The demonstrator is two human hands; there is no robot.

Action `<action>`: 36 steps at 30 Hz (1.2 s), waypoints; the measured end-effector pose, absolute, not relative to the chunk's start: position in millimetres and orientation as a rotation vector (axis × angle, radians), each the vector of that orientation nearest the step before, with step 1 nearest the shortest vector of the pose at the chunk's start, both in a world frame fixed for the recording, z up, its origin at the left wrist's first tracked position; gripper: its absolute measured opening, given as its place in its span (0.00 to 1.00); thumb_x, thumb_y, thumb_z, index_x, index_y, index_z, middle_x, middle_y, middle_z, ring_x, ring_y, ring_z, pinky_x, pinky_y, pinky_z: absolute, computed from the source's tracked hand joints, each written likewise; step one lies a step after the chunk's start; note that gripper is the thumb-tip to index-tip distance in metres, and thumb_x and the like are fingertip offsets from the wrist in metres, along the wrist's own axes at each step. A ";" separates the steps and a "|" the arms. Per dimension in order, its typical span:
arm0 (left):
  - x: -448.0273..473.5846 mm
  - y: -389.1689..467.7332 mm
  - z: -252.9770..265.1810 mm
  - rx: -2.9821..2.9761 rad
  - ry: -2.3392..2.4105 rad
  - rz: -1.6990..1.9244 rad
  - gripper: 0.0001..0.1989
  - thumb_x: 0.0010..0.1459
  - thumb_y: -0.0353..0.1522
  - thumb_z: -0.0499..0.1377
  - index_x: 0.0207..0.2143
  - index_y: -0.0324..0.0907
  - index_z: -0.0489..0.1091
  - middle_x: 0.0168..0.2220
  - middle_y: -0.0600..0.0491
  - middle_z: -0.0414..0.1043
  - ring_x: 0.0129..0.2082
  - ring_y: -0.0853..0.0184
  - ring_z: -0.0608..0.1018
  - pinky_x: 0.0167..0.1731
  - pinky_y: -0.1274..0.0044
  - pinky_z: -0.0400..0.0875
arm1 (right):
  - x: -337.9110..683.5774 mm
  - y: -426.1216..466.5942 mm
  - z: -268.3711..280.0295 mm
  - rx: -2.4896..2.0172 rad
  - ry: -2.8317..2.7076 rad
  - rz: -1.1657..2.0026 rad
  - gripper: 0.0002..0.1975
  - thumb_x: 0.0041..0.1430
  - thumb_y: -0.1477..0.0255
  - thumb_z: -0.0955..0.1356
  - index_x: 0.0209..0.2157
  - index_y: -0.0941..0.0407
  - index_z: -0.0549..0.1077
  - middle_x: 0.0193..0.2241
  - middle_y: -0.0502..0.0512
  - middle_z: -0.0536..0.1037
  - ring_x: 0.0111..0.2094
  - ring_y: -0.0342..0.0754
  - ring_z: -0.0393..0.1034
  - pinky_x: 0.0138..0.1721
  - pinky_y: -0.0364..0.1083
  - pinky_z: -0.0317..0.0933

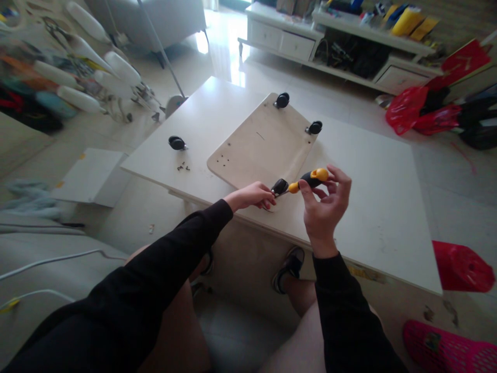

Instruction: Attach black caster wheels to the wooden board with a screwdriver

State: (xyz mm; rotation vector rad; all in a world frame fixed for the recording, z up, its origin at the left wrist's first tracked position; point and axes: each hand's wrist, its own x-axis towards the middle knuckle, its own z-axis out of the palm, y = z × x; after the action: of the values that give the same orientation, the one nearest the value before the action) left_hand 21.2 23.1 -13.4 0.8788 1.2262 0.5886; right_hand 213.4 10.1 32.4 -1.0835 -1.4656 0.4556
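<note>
A pale board (258, 142) with rounded corners lies on the white table. Two black caster wheels (282, 100) stand at its far corners, and another caster (279, 187) is at the near corner. My left hand (254, 196) is closed at that near caster, fingertips around its base; exactly what they pinch is partly hidden. My right hand (326, 204) holds a yellow and black screwdriver (310, 179) between thumb and fingers, its shaft slanting down to the caster base by my left fingertips. The board's left corner shows several small holes and no caster.
A loose caster (177, 143) and several small screws (183, 167) lie on the table (373, 207) to the left. A white box (91, 176) is on the floor at left. Red bags (406, 111) and a pink basket (446, 347) stand at right; a TV cabinet (279, 39) is behind.
</note>
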 end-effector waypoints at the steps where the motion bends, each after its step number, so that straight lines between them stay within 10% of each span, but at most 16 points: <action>1: 21.3 23.0 -13.2 0.879 1.228 0.589 0.03 0.56 0.24 0.67 0.35 0.32 0.79 0.36 0.42 0.85 0.24 0.72 0.80 0.22 0.81 0.66 | 212.6 10.1 32.7 -1.083 -1.448 0.471 0.29 0.55 0.63 0.78 0.57 0.46 0.71 0.49 0.52 0.75 0.46 0.48 0.77 0.36 0.45 0.79; 36: 22.3 21.9 -6.9 0.862 1.231 0.589 0.02 0.57 0.23 0.66 0.34 0.32 0.78 0.35 0.43 0.84 0.24 0.73 0.79 0.23 0.80 0.67 | 216.7 10.2 34.8 -1.083 -1.516 0.563 0.30 0.61 0.67 0.74 0.64 0.44 0.71 0.54 0.55 0.78 0.46 0.47 0.79 0.39 0.46 0.81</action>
State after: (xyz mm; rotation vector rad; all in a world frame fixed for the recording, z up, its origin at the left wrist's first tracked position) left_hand 22.3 21.9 -6.9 0.8617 1.2305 0.5891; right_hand 216.7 10.2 34.8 -1.0834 -1.5158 0.5631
